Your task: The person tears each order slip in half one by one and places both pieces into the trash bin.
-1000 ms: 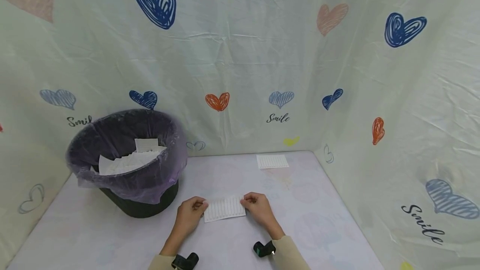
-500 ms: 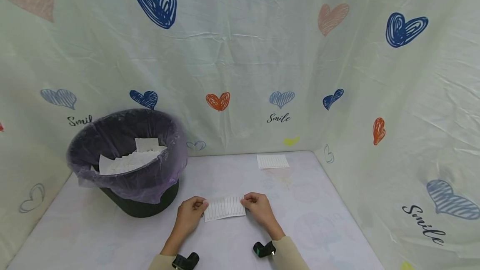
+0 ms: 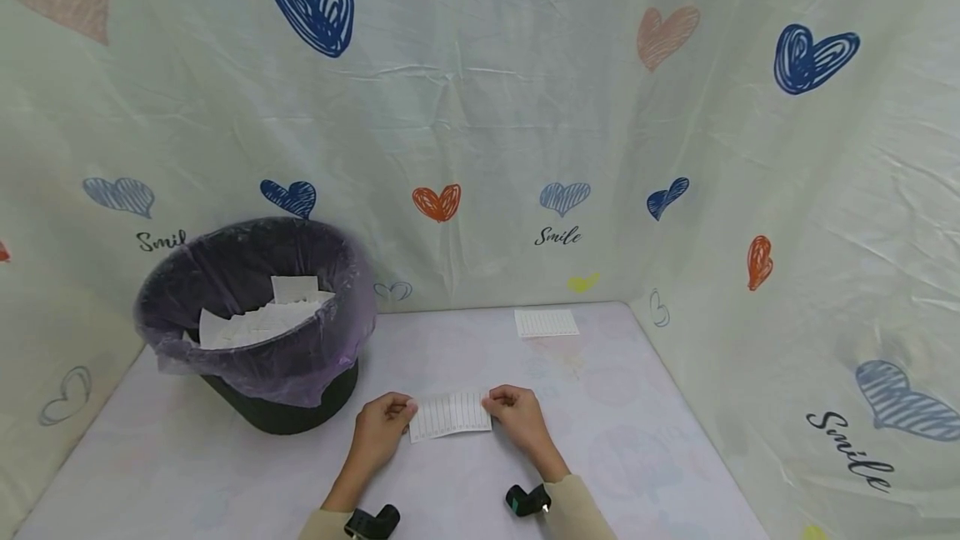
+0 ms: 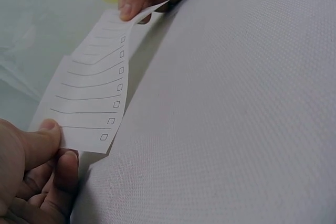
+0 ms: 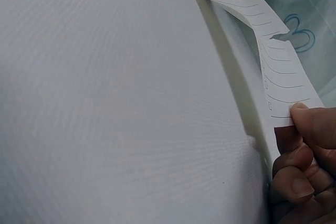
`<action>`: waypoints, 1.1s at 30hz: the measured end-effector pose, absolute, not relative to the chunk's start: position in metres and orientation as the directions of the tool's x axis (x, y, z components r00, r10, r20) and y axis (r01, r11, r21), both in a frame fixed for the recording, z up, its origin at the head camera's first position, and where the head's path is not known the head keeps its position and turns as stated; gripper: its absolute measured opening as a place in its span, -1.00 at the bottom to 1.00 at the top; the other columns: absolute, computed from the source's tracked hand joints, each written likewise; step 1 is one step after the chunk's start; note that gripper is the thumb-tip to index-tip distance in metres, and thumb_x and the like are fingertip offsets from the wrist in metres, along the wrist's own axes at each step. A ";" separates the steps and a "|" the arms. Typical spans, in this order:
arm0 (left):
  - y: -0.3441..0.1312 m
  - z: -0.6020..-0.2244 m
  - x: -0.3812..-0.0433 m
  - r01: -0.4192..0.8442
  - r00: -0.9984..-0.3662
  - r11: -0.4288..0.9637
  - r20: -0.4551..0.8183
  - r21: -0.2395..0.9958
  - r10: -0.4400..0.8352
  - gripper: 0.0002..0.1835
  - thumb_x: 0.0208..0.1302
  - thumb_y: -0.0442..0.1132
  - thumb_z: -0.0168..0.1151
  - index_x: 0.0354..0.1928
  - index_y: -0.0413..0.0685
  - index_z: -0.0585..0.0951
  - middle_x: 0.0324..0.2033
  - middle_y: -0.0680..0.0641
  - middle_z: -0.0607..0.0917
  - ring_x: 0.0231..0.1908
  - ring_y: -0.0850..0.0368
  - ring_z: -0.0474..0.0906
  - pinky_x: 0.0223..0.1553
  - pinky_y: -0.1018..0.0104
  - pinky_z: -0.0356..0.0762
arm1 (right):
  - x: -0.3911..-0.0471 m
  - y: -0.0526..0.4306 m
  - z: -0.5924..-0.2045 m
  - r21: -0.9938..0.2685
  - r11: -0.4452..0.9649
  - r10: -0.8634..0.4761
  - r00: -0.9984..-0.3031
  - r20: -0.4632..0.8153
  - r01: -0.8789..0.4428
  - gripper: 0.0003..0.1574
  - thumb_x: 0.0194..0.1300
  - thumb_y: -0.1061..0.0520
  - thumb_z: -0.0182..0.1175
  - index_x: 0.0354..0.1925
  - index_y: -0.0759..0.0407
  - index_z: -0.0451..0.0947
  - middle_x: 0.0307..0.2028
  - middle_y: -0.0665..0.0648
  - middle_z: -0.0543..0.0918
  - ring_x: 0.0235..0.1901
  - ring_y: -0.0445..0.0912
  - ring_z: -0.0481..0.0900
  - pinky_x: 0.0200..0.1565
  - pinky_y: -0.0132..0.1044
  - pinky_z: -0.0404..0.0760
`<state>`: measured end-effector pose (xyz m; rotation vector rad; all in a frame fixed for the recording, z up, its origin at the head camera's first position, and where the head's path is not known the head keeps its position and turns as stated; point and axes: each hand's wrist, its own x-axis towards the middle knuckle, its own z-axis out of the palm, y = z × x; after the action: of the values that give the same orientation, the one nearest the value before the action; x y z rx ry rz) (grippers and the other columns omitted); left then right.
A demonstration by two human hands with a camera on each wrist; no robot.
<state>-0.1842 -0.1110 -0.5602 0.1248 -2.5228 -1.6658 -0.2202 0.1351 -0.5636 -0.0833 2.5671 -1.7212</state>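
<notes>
A small white sheet of paper (image 3: 450, 417) with printed lines and little checkboxes is stretched between the two hands, close over the table. My left hand (image 3: 377, 430) pinches its left end between thumb and fingers. At the opposite end, the right hand (image 3: 521, 422) pinches it the same way. The right wrist view shows the paper (image 5: 283, 69) bent in the middle, with a short ragged tear in its far edge. From the left wrist, the sheet (image 4: 92, 87) curves up toward the right hand, its checkboxes running along the near edge.
On the left stands a dark bin (image 3: 277, 419) lined with a purple plastic bag (image 3: 337, 348) and holding several white papers (image 3: 262, 323). Another lined sheet (image 3: 546, 323) lies at the table's back right. A heart-printed curtain (image 3: 480, 123) closes off the back and sides.
Both hands keep their grip in nearly the same place. The sheet's lower edge looks slightly more bent, and the head view has shifted a touch.
</notes>
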 end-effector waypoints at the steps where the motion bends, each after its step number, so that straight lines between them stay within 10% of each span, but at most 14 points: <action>1: -0.111 -0.560 -0.184 -0.006 -0.990 0.391 0.050 0.920 -0.134 -0.85 0.38 -0.34 0.33 -0.13 -0.31 0.71 -0.38 -0.08 0.72 -0.42 0.21 0.60 -0.41 0.43 0.60 | -0.220 0.135 -0.563 -0.927 0.375 -0.070 -0.997 -0.011 -0.016 -0.84 0.30 0.19 0.37 -0.26 0.32 0.72 -0.43 0.05 0.69 -0.42 -0.17 0.53 -0.39 -0.43 0.52; 33: -0.109 -0.559 -0.185 -0.036 -0.988 0.383 0.024 0.923 -0.152 -0.85 0.40 -0.32 0.32 -0.13 -0.31 0.71 -0.37 -0.07 0.72 -0.40 0.19 0.59 -0.41 0.44 0.59 | -0.220 0.136 -0.566 -0.937 0.349 -0.055 -0.998 0.004 -0.023 -0.81 0.29 0.16 0.38 -0.27 0.31 0.73 -0.43 0.06 0.72 -0.41 -0.16 0.56 -0.37 -0.43 0.52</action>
<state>-0.1846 -0.1092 -0.5586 0.1727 -2.5238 -1.6795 -0.2205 0.1356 -0.5662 -0.0734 2.5567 -1.7757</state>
